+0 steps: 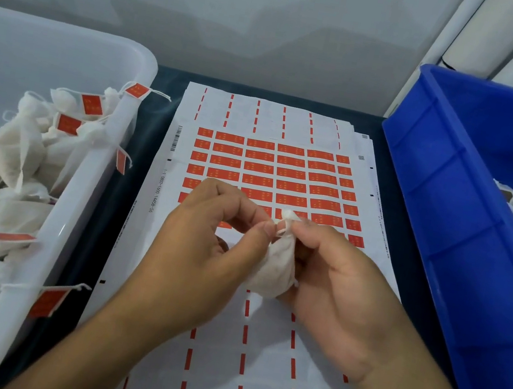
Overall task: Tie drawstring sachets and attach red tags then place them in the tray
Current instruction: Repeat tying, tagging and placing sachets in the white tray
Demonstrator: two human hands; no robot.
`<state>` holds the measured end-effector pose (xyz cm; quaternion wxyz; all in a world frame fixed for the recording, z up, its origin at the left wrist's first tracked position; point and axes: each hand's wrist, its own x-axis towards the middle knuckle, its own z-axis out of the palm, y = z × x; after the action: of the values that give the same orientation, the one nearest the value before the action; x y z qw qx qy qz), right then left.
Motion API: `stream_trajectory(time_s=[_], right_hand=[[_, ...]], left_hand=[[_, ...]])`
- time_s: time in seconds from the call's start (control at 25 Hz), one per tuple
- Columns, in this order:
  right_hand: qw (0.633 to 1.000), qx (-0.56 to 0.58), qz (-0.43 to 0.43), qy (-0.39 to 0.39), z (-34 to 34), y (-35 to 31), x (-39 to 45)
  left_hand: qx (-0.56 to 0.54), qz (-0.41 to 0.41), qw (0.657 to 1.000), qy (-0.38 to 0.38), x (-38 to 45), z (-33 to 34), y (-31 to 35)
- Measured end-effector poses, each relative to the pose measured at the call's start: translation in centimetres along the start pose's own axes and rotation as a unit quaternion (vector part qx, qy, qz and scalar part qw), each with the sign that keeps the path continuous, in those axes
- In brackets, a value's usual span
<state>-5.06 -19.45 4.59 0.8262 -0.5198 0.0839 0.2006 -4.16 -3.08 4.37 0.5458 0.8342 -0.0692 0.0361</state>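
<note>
Tying stage: we see the sachet (pixel 272 271) held above the sheet of red tags (pixel 280 178), right hand (pixel 333 295) cradling its body, left hand (pixel 204 253) pinching the drawstring (pixel 281 230); we judge cinching, tagging, then the white tray (pixel 44 257) come next.

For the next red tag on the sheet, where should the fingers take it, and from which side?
Probably at a corner or short edge of a red tag on the sticker sheet, coming from above with a fingertip pinch. The tags lie flat in tight rows, so only a lifted edge offers purchase. Both hands are busy: the left hand and right hand pinch the sachet at its neck.
</note>
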Motion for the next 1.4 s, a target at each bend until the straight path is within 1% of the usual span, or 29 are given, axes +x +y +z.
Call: stream_trajectory(time_s=[0.04,0.12,0.28,0.36,0.52,0.64,0.72,0.84,0.96,1.04,1.08,1.12,1.16,1.2,1.28,1.4], right_hand=[[0.999,0.029,0.014,-0.01,0.0,0.0,0.0],[0.998,0.045,0.032,-0.01,-0.1,0.0,0.1],[0.999,-0.02,0.013,0.021,-0.3,0.1,0.4],[0.999,-0.034,-0.001,0.036,-0.2,0.2,0.4],[0.997,-0.064,-0.009,0.044,-0.3,0.3,0.4],[0.995,-0.086,-0.022,0.044,-0.5,0.2,0.3],[0.991,-0.12,-0.037,0.046,-0.3,0.2,0.1],[0.97,-0.221,-0.068,0.082,0.0,0.3,0.0],[0.942,-0.3,-0.111,0.105,0.3,0.5,0.0],[0.931,-0.324,-0.133,0.101,0.5,0.5,-0.1],[0.924,-0.339,-0.148,0.096,0.5,0.5,-0.1],[0.914,-0.359,-0.168,0.089,0.5,0.6,-0.1],[0.9,-0.384,-0.19,0.083,0.3,0.6,-0.1],[0.884,-0.407,-0.214,0.078,0.3,0.5,-0.1],[0.853,-0.444,-0.264,0.075,0.1,0.4,-0.2],[0.803,-0.497,-0.324,0.06,-0.3,0.5,0.0]], left_hand=[[0.01,0.0,1.0,0.002,0.0,0.0,0.0],[0.038,0.01,0.999,0.015,0.0,0.3,-0.1],[0.071,0.061,0.993,0.075,-0.3,0.8,-0.3],[0.08,0.082,0.989,0.093,-0.4,0.7,-0.3],[0.099,0.118,0.985,0.077,-0.4,0.3,-0.4],[0.074,0.112,0.989,0.065,-0.4,0.2,-0.3],[0.096,0.117,0.986,0.071,-0.3,0.1,-0.4],[0.167,0.128,0.975,0.07,-0.2,-0.1,-0.5],[0.228,0.125,0.965,0.038,-0.1,-0.1,-0.7],[0.21,0.073,0.975,-0.001,-0.2,0.0,-0.5],[0.169,0.031,0.985,-0.021,-0.1,0.1,-0.3],[0.105,-0.02,0.993,-0.042,0.0,0.1,-0.4],[0.03,-0.075,0.995,-0.062,0.1,0.0,-0.3],[-0.034,-0.126,0.988,-0.077,0.2,-0.1,-0.1],[-0.099,-0.202,0.97,-0.091,0.3,-0.5,0.1],[-0.18,-0.265,0.941,-0.109,0.4,-0.5,0.1]])
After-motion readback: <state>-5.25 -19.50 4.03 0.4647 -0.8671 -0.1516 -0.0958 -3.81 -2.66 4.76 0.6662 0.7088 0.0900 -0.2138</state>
